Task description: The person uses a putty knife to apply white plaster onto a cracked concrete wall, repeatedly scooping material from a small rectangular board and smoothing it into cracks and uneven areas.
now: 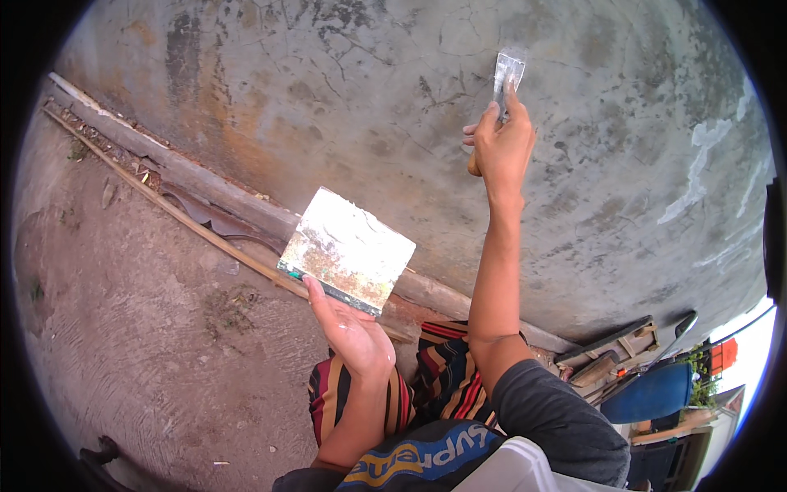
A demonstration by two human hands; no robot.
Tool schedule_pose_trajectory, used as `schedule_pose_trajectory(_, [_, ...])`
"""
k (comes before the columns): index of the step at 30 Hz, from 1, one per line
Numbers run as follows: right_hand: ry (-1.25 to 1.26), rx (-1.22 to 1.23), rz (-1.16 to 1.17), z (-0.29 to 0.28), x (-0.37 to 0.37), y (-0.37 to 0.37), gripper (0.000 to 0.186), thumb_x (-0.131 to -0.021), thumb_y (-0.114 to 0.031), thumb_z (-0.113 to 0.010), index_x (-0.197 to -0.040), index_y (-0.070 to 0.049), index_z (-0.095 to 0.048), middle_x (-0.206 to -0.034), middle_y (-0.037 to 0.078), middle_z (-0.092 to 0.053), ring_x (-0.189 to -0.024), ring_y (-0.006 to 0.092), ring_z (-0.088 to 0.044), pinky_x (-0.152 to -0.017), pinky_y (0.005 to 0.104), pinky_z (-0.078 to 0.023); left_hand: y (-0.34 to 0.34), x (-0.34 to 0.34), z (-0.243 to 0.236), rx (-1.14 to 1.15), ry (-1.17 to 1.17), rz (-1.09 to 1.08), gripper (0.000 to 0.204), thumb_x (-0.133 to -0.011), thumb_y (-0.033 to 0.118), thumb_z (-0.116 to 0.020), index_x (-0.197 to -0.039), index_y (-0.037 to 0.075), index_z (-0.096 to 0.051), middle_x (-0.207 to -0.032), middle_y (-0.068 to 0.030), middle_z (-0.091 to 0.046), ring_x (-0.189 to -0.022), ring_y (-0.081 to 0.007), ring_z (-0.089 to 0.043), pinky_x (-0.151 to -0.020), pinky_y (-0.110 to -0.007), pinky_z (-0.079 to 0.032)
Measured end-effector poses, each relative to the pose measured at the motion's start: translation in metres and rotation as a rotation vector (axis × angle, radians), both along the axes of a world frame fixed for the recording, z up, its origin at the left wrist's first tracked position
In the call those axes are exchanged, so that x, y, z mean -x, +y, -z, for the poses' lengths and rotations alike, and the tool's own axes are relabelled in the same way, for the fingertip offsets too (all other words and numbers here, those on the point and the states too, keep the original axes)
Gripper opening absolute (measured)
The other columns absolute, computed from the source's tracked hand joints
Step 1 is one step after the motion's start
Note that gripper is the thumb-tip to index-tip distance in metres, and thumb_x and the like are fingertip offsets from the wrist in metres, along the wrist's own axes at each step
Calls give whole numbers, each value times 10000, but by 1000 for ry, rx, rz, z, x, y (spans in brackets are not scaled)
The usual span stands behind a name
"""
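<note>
My right hand is raised to the grey wall, closed round a putty knife. The knife's blade lies against the wall, smeared with white paste, and its wooden handle end shows below my fingers. A little white shows on the wall around the blade tip. Lower and to the left, my left hand grips a flat, square filler board by its dark near edge, thumb on top. White filler coats the upper face of the board, thickest along the far side. The fingers under the board are mostly hidden.
Cracks and dark stains run over the wall, with white filled streaks at the right. A low ledge and a bamboo pole follow its foot. A blue barrel and wooden pieces stand at lower right.
</note>
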State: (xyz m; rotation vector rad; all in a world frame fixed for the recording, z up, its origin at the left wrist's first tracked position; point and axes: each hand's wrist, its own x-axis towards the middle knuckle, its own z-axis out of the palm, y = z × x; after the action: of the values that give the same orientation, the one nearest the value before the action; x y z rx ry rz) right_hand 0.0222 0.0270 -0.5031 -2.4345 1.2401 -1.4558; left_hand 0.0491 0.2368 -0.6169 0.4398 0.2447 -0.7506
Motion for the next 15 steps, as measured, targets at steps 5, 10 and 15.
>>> schedule_pose_trajectory(5, [-27, -11, -20, 25, 4, -5, 414, -903, -11, -468, -1307, 76, -457, -851, 177, -528, -575, 207, -630, -537, 349, -471, -2, 1, 2, -9, -21, -21, 671, -983, 447, -400, -1441, -8, -217, -1465, -104, -275, -1326, -164, -281, -1098, -306, -192])
schedule_pose_trajectory(10, [-19, -201, -50, 44, 27, 18, 423, -911, -44, -514, -1316, 63, -460, -835, 150, -628, -593, 156, -649, -465, 267, -520, -2, 2, -2, 25, -7, 11, 675, -981, 452, -401, -1440, -7, -218, -1456, -102, -284, -1316, -161, -289, -1094, -305, -194])
schedule_pose_trajectory(15, [13, -361, -227, 24, 39, 44, 417, -903, -66, -554, -1311, 1, -503, -789, 94, -622, -558, 98, -560, -479, 274, -484, -1, -5, 0, -81, 5, -23, 688, -975, 471, -408, -1433, -10, -230, -1407, -97, -323, -1286, -154, -307, -1082, -297, -204])
